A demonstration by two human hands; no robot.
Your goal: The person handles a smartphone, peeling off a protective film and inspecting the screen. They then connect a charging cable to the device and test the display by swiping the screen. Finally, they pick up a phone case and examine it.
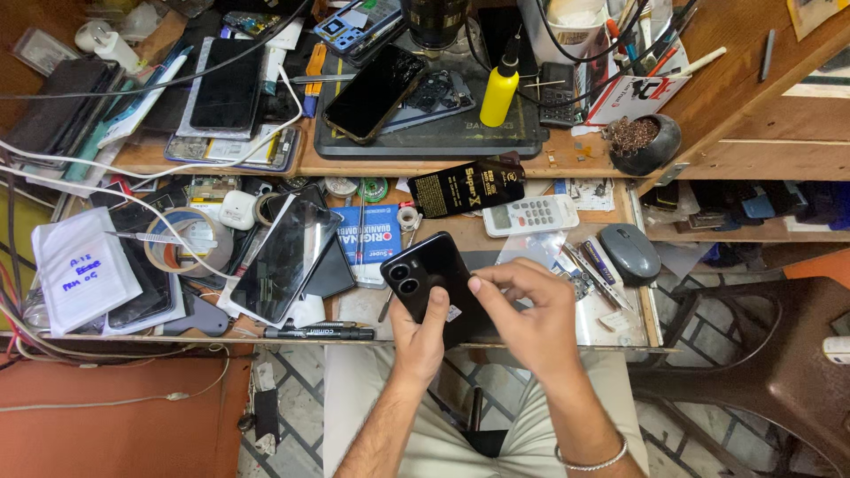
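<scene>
The left hand [419,341] is gripping a black phone [436,285] from below, back side up with its two camera lenses showing, just above the front edge of the cluttered bench [567,159]. The right hand [529,314] is hovering over the phone's right edge, fingers loosely curled and holding nothing. A grey mouse [628,252] and a white calculator [530,215] are lying nearby, a yellow bottle [499,91] farther back.
</scene>
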